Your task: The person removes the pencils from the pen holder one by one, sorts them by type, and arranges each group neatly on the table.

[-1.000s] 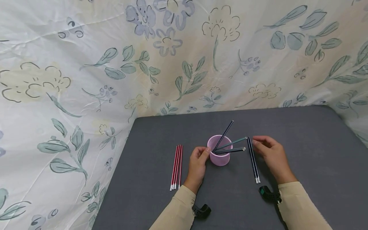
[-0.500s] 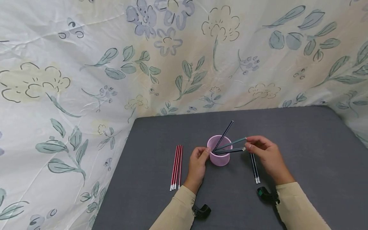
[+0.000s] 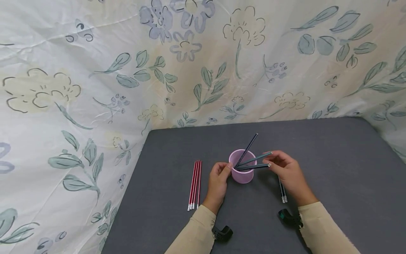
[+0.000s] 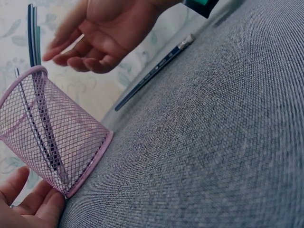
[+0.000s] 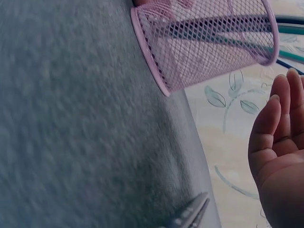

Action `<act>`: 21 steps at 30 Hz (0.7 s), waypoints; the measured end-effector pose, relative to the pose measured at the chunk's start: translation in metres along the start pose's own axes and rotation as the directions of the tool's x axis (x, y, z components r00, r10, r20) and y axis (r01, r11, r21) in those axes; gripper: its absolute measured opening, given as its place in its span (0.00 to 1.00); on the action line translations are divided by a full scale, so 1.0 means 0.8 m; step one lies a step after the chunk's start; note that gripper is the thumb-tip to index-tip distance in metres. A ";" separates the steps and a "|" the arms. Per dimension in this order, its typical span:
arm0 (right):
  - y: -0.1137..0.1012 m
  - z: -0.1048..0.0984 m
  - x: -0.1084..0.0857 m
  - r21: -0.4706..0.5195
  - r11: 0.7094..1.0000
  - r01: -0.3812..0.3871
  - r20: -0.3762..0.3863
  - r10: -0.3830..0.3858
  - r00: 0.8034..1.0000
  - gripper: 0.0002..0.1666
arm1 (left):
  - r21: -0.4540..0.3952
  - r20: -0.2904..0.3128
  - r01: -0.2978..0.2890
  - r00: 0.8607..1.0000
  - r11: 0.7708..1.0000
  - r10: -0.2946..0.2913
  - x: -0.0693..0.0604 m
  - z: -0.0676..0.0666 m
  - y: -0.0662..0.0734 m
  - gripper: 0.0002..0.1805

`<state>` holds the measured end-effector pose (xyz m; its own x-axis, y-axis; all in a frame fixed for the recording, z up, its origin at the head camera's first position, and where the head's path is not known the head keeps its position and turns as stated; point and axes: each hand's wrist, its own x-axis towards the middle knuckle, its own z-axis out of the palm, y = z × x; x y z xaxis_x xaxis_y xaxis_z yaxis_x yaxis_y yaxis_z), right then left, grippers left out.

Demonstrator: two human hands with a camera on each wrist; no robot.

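Stage, judged from the present layout: partway. The mesh cup (image 3: pixel 243 177) stands upright near the middle of the table, directly between the two hands. Inside it: one dark pencil (image 3: pixel 248 147) leaning toward the back, plus a teal pencil (image 3: pixel 257 157) and at least one more dark pencil below it, both slanting right over the rim. Exact count in the cup uncertain. Outside it: the red pencils (image 3: pixel 194 183), apparently four, and two loose dark pencils (image 3: pixel 281 192). Sorting by colour looks orderly; none of the reds is in the cup.

Appearance of cup: pink-lilac, open wire mesh with solid rim and base bands, pencil shafts visible through the wall. No dent noted. Pencils in the cup lean at differing angles.

Left hand (image 3: pixel 218 181): holds the cup from its left side, fingers bent against the wall; firmness not readable. Right hand (image 3: pixel 290 173): at the projecting pencil ends, fingers loosely bent and grasping nothing in the left wrist view. Contact with those ends: cannot tell.

Further out: loose dark pencils lie side by side right of the cup, partly covered by the right hand in the head view. Reds lie roughly parallel, left of the left hand. Dark grey table (image 3: pixel 165 176); floral cloth (image 3: pixel 111 35) behind.
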<state>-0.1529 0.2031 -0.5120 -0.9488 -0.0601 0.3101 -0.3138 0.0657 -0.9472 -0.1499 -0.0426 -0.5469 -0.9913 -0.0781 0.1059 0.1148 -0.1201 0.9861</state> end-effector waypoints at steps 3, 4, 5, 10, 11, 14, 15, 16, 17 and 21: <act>-0.002 0.005 0.001 0.012 1.000 0.008 0.008 -0.008 1.000 0.12 | -0.005 -0.003 0.008 1.000 1.000 -0.008 0.000 0.001 0.001 0.12; -0.003 0.006 0.002 0.013 1.000 0.010 0.010 -0.010 1.000 0.12 | -0.007 -0.004 0.008 1.000 1.000 -0.008 0.000 0.001 0.001 0.12; -0.003 0.008 0.002 0.008 1.000 0.011 0.012 -0.012 1.000 0.13 | -0.010 -0.005 0.008 1.000 1.000 -0.008 0.000 0.002 0.001 0.12; -0.005 0.014 0.002 -0.003 1.000 0.008 0.010 -0.008 1.000 0.13 | -0.010 -0.004 0.002 1.000 1.000 -0.002 0.000 0.002 0.003 0.13; -0.005 0.015 0.002 -0.004 1.000 0.005 0.007 -0.005 1.000 0.13 | -0.009 -0.004 0.001 1.000 1.000 -0.001 0.000 0.002 0.003 0.13; -0.004 0.018 0.002 -0.016 1.000 0.005 -0.005 -0.005 1.000 0.14 | -0.008 -0.004 0.004 1.000 1.000 -0.004 0.000 0.002 0.002 0.13; -0.004 0.019 0.002 -0.033 0.999 0.009 -0.009 -0.009 1.000 0.14 | -0.007 -0.005 0.005 1.000 1.000 -0.005 0.000 0.002 0.002 0.13; -0.003 0.020 0.002 -0.043 0.999 0.012 -0.012 -0.012 1.000 0.14 | -0.008 -0.006 0.006 1.000 1.000 -0.006 0.000 0.002 0.002 0.12; -0.003 0.021 0.002 -0.052 0.999 0.014 -0.015 -0.014 1.000 0.13 | -0.009 -0.006 0.006 1.000 1.000 -0.006 0.001 0.002 0.002 0.12; 0.000 0.023 0.003 -0.081 0.996 0.026 -0.022 -0.028 0.999 0.13 | -0.008 -0.009 0.010 1.000 1.000 -0.010 0.001 0.002 0.002 0.12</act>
<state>-0.1543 0.1844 -0.5132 -0.9403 -0.0399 0.3379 -0.3401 0.1443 -0.9293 -0.1505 -0.0411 -0.5453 -0.9918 -0.0860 0.0948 0.1054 -0.1289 0.9860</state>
